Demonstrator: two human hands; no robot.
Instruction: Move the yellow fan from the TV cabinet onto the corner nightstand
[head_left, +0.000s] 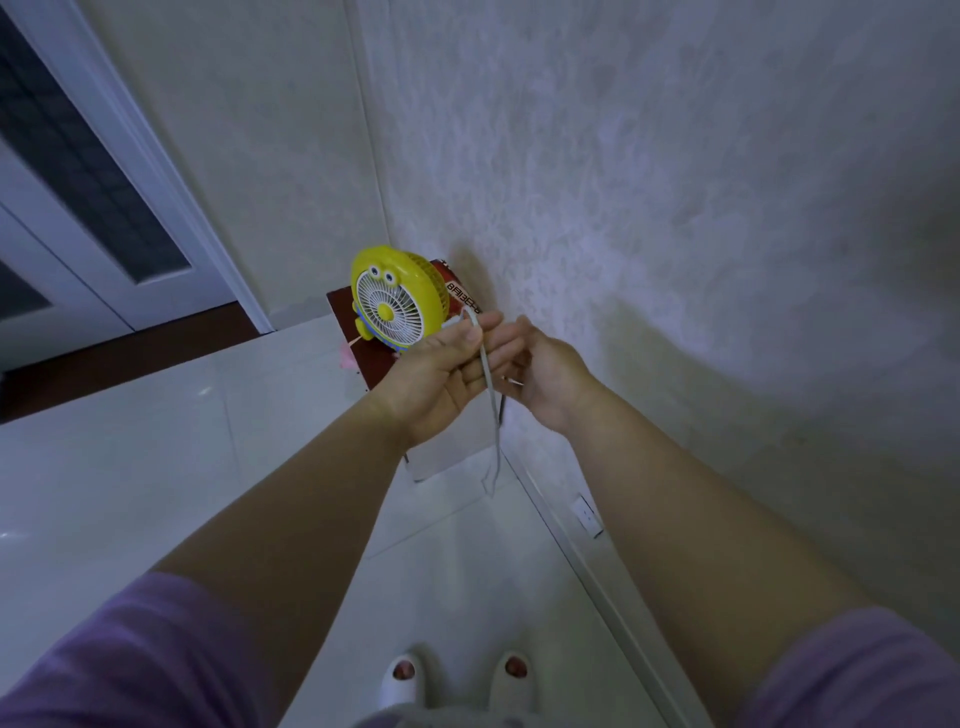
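- The round yellow plastic fan (390, 297), with cartoon eyes and a white grille, stood upright on the small dark red nightstand (347, 322) set in the corner where the two pale patterned walls (649, 182) met.
- A dark red box with white lettering (461, 291) stood just behind the fan, between it and the right-hand wall.
- The left hand (441, 371) was closed on a thin grey cord (491, 410), pinching it between thumb and fingers just beside the fan's right edge.
- The right hand (545, 374) was held against the left, its fingers loosely curled at the same cord; whether it actually gripped the cord could not be told.
- The cord hung from the hands in a loose loop, down in front of the nightstand's pale side.
- Both hands and forearms covered the front right part of the nightstand's top.
- A white wall socket (588, 516) sat low on the right-hand wall, below the hanging cord.
- A white-framed door with dark glass panes (88, 171) stood to the left, well apart from the nightstand.
- The glossy pale tiled floor (130, 441) showed no other loose objects; two white open-toed slippers (457, 675) appeared at the bottom edge.
- Lilac sleeves (156, 654) covered both upper arms.
- No open container was visible.
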